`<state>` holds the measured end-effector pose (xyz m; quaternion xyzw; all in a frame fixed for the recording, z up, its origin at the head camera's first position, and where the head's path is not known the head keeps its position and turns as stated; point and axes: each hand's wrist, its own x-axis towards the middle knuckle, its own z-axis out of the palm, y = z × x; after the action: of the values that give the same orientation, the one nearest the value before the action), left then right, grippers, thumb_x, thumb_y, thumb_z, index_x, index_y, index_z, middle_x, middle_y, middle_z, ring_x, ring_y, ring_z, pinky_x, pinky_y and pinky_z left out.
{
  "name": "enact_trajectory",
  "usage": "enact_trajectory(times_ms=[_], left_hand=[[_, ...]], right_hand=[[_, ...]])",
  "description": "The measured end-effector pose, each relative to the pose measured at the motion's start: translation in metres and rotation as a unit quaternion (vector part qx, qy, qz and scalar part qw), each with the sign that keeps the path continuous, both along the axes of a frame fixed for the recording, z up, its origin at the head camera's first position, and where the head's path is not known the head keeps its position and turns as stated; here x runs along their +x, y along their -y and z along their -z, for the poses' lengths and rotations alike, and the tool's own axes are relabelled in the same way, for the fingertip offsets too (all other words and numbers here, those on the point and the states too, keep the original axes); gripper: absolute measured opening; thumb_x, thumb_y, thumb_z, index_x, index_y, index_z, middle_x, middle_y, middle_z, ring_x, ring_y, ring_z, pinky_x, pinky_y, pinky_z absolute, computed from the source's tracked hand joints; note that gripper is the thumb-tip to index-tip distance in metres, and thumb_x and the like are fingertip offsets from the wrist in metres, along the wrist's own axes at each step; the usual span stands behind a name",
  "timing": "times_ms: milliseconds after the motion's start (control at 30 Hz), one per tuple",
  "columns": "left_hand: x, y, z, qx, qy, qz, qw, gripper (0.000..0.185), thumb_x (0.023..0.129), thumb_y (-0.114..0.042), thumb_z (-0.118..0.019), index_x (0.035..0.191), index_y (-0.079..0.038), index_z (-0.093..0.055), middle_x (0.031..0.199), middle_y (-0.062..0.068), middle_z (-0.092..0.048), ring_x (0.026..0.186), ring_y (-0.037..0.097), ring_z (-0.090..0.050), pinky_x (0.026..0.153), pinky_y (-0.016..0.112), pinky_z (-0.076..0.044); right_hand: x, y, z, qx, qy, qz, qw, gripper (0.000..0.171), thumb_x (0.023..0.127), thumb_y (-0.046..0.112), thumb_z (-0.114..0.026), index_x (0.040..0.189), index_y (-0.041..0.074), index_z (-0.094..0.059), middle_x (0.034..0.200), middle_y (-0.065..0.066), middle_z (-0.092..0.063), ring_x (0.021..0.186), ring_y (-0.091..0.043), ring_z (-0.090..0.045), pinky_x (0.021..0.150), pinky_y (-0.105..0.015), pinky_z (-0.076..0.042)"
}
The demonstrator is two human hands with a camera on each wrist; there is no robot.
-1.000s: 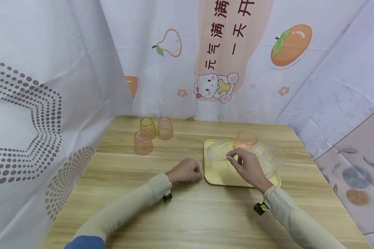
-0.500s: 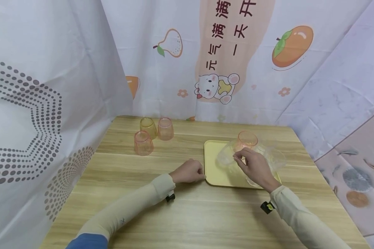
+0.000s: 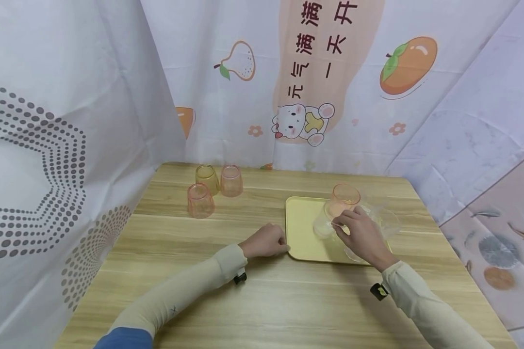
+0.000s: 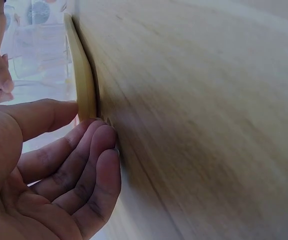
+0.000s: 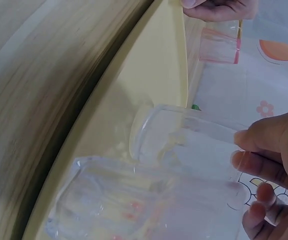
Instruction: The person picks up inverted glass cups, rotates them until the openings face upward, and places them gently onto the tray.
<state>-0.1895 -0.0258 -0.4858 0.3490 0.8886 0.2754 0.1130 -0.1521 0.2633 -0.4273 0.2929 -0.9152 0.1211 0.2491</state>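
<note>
Between thumb and forefinger, my right hand (image 3: pixel 361 237) pinches the rim of a clear cup (image 5: pixel 184 142). The cup is upright, its base close over or on the yellow tray (image 3: pixel 300 242). My left hand (image 3: pixel 265 241) is at the tray's left front corner; in the left wrist view its thumb and curled fingers grip the rim. A second clear cup (image 5: pixel 119 200) stands beside the held one in the right wrist view. Behind the right hand is an orange-pink cup (image 3: pixel 346 194). More clear cups (image 3: pixel 388 222) are on the tray's right side, partly hidden by that hand.
At the back left of the wooden table (image 3: pixel 262 310), two pink cups, the front one (image 3: pixel 201 206) and the rear one (image 3: pixel 232 183), stand upside down with a yellow cup (image 3: pixel 206 175). A printed curtain (image 3: pixel 244 106) hangs along the table's back edge.
My right hand has carried the clear cup rightward over the tray, from tilted to upright and lower, towards the other cups. My left hand has shifted slightly right to the tray's corner.
</note>
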Motion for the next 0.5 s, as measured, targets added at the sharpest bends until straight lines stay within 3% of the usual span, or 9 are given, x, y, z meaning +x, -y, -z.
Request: enact_trajectory(times_ms=[167, 500], left_hand=[[0.0015, -0.0003, -0.0001, 0.004, 0.012, -0.006, 0.9999, 0.034, 0.094, -0.018, -0.073, 0.061, -0.013, -0.07, 0.047, -0.014, -0.046, 0.041, 0.0, -0.037, 0.051, 0.02, -0.038], [0.0028, -0.0006, -0.0003, 0.009, 0.007, -0.009, 0.9999, 0.036, 0.093, -0.019, -0.073, 0.059, -0.012, -0.068, 0.048, -0.015, -0.042, 0.041, -0.001, -0.033, 0.046, 0.017, -0.03]], right_hand=[[-0.0005, -0.0033, 0.0015, 0.024, 0.002, 0.001, 1.0, 0.013, 0.079, 0.003, -0.082, 0.088, 0.011, -0.076, 0.083, 0.004, -0.066, 0.076, -0.02, -0.047, 0.057, -0.032, -0.044], [-0.0016, -0.008, 0.0004, 0.039, -0.003, 0.007, 0.999, 0.012, 0.077, 0.005, -0.081, 0.087, 0.01, -0.076, 0.083, 0.002, -0.067, 0.072, -0.019, -0.043, 0.051, -0.03, -0.041]])
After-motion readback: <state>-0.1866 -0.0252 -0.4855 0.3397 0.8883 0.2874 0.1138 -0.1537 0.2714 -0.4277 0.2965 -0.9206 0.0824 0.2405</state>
